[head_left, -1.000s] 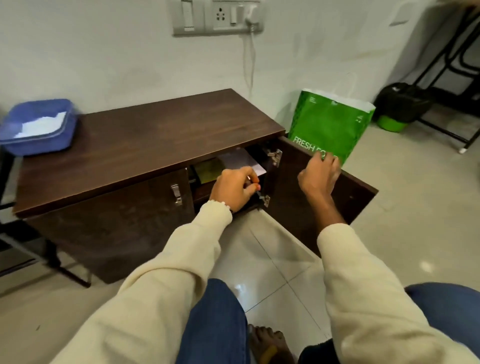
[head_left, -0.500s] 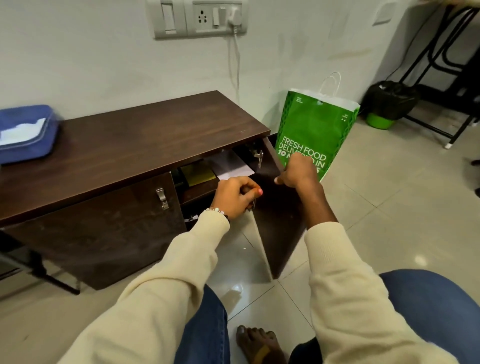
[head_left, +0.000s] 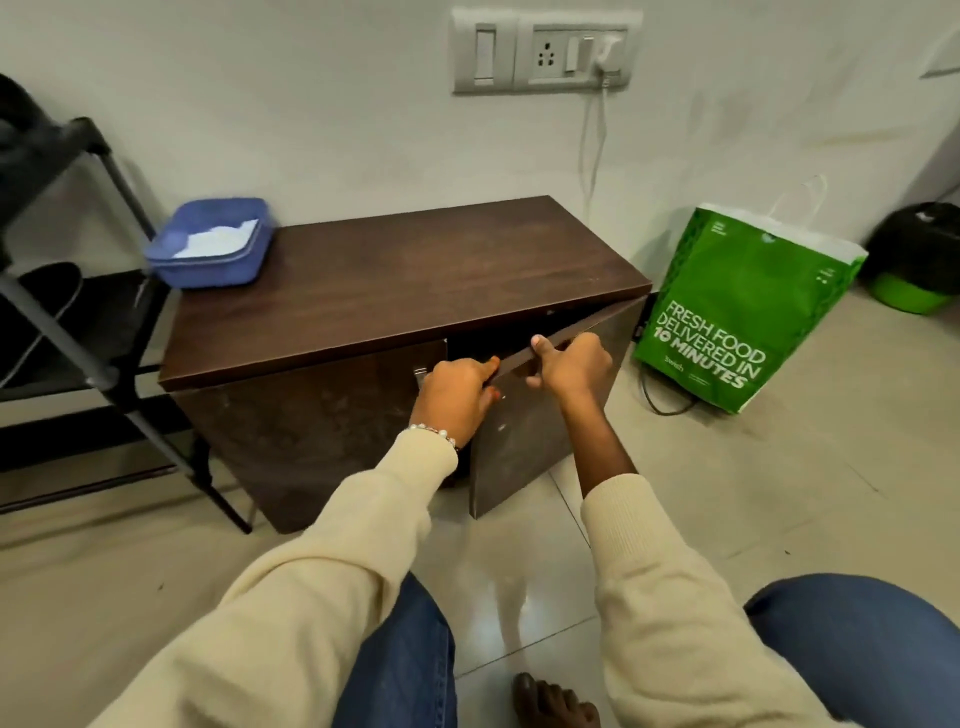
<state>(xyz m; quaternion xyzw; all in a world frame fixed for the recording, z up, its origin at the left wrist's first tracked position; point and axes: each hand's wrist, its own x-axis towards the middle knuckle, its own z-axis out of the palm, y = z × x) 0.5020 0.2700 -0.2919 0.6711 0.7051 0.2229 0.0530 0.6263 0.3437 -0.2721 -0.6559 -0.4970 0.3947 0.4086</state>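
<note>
Left of the cabinet (head_left: 405, 280): black rack (head_left: 62, 332), just beside its side panel. On the cabinet top, back-left corner: blue tub (head_left: 208, 254) with something white inside. Cabinet's left door (head_left: 311, 431) sits flush.

Left hand (head_left: 457, 397) is at the cabinet front where the two doors meet. Its index is stretched onto the top edge of the right door (head_left: 524, 441), the other fingers curled at that door's free edge. Can't tell if they pinch anything.

Right door is ajar, hinged at the cabinet's right side, free edge swung out from the cabinet front, dark gap behind it. Right hand (head_left: 571, 364) grips the door's top edge, thumb on top and fingers curled over the front face.

Above the cabinet, on the wall: socket panel (head_left: 545, 52), white cable (head_left: 592, 150) hanging down behind the cabinet's back-right corner. Right of the cabinet, on the floor: green paper bag (head_left: 737, 322), upright, near. Beyond it, further right: black bin (head_left: 914, 249).
</note>
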